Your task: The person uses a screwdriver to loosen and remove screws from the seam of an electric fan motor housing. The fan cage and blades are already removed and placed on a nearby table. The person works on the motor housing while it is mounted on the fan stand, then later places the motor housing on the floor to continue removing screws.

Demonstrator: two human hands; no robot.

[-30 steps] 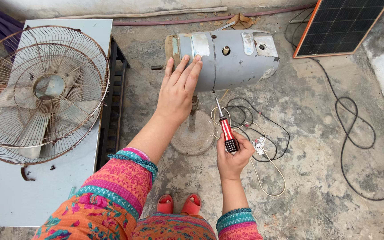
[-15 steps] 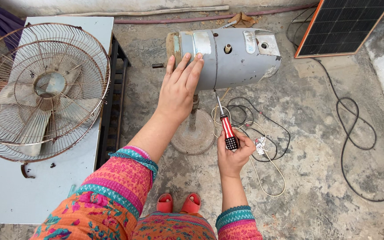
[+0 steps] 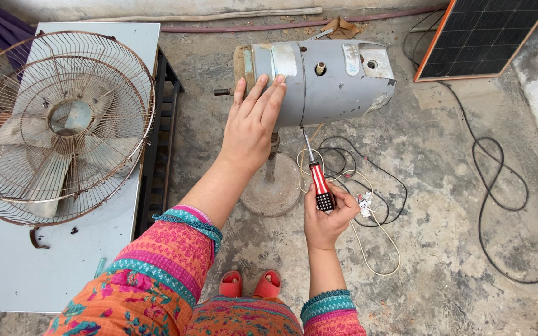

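Note:
A grey fan motor housing (image 3: pixel 331 78) sits on top of a stand with a round base (image 3: pixel 272 193). My left hand (image 3: pixel 253 121) lies flat on the housing's near left side, fingers spread. My right hand (image 3: pixel 328 218) grips a screwdriver (image 3: pixel 316 171) with a red, white and black handle. Its shaft points up, and the tip touches the underside of the housing.
A wire fan cage with blades (image 3: pixel 57 127) lies on a pale table (image 3: pixel 38 267) at the left. A solar panel (image 3: pixel 477 37) leans at the upper right. Black and white cables (image 3: pixel 368 186) coil on the concrete floor. My red sandals (image 3: pixel 250 285) show below.
None of the hands or objects has clearly moved; only the view has shifted slightly.

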